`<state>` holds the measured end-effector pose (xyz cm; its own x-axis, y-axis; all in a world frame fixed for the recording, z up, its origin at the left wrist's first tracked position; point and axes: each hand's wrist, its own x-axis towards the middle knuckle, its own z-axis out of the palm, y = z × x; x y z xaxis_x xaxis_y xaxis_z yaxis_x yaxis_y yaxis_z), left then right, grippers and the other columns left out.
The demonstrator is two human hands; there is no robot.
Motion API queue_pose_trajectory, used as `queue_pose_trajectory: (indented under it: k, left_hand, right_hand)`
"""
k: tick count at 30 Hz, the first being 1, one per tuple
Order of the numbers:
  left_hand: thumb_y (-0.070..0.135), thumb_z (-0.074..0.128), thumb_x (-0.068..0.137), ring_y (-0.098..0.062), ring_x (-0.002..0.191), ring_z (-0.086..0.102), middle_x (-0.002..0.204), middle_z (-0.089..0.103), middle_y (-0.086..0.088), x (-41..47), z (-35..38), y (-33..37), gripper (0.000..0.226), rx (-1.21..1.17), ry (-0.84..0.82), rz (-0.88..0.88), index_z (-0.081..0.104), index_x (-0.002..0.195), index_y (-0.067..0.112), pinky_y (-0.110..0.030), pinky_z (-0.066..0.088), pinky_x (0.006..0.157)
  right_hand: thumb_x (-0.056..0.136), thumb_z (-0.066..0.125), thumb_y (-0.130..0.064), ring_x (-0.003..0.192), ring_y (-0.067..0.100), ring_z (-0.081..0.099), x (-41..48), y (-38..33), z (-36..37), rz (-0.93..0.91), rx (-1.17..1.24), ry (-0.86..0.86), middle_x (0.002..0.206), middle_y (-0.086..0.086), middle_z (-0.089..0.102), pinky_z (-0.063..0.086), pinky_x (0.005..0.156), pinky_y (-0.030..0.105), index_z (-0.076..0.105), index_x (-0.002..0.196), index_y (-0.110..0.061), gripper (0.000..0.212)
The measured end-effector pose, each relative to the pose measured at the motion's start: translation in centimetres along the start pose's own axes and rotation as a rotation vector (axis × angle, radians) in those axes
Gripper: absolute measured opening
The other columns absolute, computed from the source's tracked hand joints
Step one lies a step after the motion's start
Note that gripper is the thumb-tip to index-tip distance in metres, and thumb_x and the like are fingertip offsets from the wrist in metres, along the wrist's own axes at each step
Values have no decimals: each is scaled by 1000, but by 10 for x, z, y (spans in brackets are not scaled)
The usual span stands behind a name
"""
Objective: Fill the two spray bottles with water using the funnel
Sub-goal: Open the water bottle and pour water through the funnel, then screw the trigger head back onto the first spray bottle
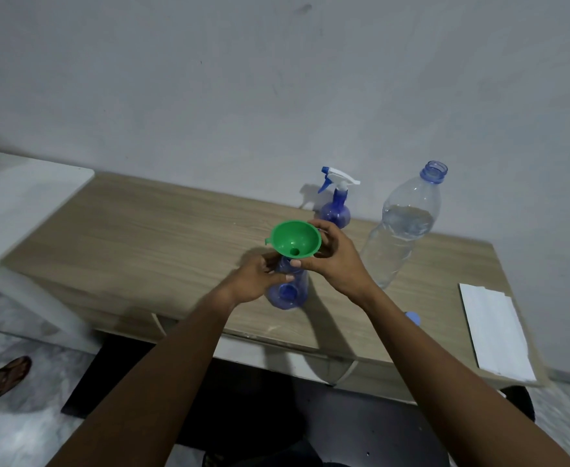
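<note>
- Left hand (260, 278) wraps the open spray bottle (288, 291), steadying it on the table (135, 237).
- Right hand (327, 261) pinches the green funnel (295, 239) rim, spout at the bottle neck, prob. to seat it.
- Beyond right hand: uncapped water bottle (403, 227), part full; 2nd spray bottle (336, 203), sprayer on.

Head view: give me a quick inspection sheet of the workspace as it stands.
Surface: wooden table, against a wall.
Job's things: green funnel over the open spray bottle; second spray bottle capped with its trigger; uncapped water bottle partly full.
Clutter: white sheet; blue cap.
Hands: left hand grips the open bottle; right hand holds the funnel.
Cables: nothing seen.
Surroundings: white bench; sandalled foot.
</note>
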<state>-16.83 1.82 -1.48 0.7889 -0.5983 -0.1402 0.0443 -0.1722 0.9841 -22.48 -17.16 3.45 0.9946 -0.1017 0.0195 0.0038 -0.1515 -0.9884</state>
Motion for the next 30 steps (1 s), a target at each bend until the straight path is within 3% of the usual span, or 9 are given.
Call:
queue_pose_trajectory:
  k: [3, 9, 13, 15, 20, 23, 27, 30]
  left_hand:
    - [19, 81, 80, -25, 124, 62, 129, 68, -6, -2, -1, 2, 58, 16, -13, 5, 60, 133, 12, -55, 43, 110]
    - [1, 68, 91, -16, 120, 64, 129, 68, -8, -1, -2, 2, 50, -12, -7, -42, 55, 138, 6, -35, 49, 107]
    - [-5, 65, 91, -4, 110, 65, 122, 70, -2, 1, -9, 3, 52, -18, 65, -18, 51, 140, 5, -16, 51, 94]
    - [-2, 67, 90, 1, 106, 66, 116, 71, 10, 2, -15, 4, 53, 2, 84, -15, 53, 139, 10, -15, 51, 92]
    - [-4, 64, 92, 7, 100, 67, 103, 74, 23, 4, -29, 4, 50, 9, 146, 3, 53, 132, 24, -11, 50, 85]
    - [-2, 66, 92, 4, 104, 67, 113, 72, 15, 5, -36, 3, 52, 8, 143, -7, 52, 137, 19, -14, 52, 89]
    - [4, 68, 92, 1, 110, 65, 122, 69, 9, 6, -40, 1, 56, 17, 135, -23, 49, 144, 16, -15, 51, 91]
    - [4, 68, 92, -1, 113, 65, 122, 69, 10, 7, -42, 0, 56, 19, 135, -33, 49, 144, 17, -15, 51, 90]
  right_hand:
    - [68, 88, 7, 119, 21, 67, -1, -1, -1, 2, 24, -20, 129, 9, 69, 55, 101, 32, 54, 136, -5, 77]
    - [72, 81, 13, 110, 22, 70, 6, -19, -10, 10, 153, 35, 122, 13, 71, 57, 97, 43, 48, 135, -1, 72]
    - [79, 75, 14, 104, 11, 73, 10, -34, -20, -25, 200, 98, 118, 10, 72, 58, 84, 24, 54, 129, -2, 57]
    - [80, 77, 9, 111, 12, 71, 11, -31, -24, -24, 185, 118, 121, 7, 72, 56, 87, 23, 58, 127, -6, 53]
    - [75, 87, -4, 123, 25, 65, 15, 2, -27, 50, 97, 141, 128, 9, 70, 55, 102, 41, 64, 127, -9, 58]
    - [72, 91, -12, 120, 25, 66, 15, 26, -26, 145, -43, 94, 129, 8, 68, 56, 102, 42, 61, 134, -10, 69]
    - [74, 90, -16, 118, 23, 66, 9, 59, -23, 254, -201, 7, 132, 8, 65, 56, 98, 32, 56, 140, -8, 75]
    - [74, 90, -22, 120, 20, 64, 6, 74, -20, 306, -263, -24, 135, 4, 63, 54, 102, 36, 52, 143, -11, 79]
